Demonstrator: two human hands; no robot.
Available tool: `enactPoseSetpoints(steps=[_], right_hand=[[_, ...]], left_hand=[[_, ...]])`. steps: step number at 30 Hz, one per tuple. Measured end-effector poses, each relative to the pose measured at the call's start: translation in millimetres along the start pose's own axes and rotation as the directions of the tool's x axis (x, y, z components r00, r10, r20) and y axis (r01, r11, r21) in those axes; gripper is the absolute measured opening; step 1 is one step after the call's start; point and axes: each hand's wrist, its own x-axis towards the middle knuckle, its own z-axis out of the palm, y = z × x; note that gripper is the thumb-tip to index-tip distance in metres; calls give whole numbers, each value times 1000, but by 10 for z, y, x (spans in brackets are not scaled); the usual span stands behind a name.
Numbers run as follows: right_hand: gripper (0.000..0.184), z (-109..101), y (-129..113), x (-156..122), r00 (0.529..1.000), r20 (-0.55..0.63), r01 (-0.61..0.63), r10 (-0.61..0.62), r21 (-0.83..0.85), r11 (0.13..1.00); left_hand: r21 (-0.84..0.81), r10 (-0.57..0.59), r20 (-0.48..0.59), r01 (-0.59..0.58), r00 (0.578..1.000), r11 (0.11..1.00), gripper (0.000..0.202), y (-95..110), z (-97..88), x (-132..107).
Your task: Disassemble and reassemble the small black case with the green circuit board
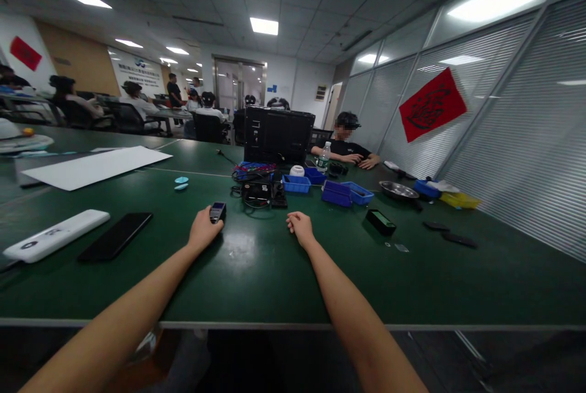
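My left hand point(204, 226) is closed around a small black handheld device with a screen point(218, 210) on the green table. Its screen end shows beyond my thumb and fingers; the lower part is hidden, and its exact kind is unclear. To the right of it, my right hand point(301, 227) rests on the table with its fingers curled in. Nothing shows in that hand. Ahead, between the two hands, stands a black boxy unit with cables point(257, 191). A pale blue oval case point(181, 183) lies beyond my left hand.
On the left are a white power strip point(57, 234), a black flat slab point(115, 237) and a white sheet point(96, 167). A monitor point(278, 135) stands behind blue trays point(296, 183). Rightward are a black open box point(380, 221) and a metal bowl point(398, 190). A person point(347, 143) sits opposite.
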Motion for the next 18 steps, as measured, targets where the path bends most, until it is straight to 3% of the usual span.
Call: enactPoseSetpoints(steps=[8, 18], right_hand=[[17, -100, 30, 47, 994, 105, -14, 5, 85, 996], [17, -213, 19, 32, 980, 199, -32, 23, 40, 999]], left_hand=[[72, -147, -70, 152, 987, 986, 63, -407, -205, 238], [64, -221, -141, 231, 965, 971, 69, -484, -204, 257]])
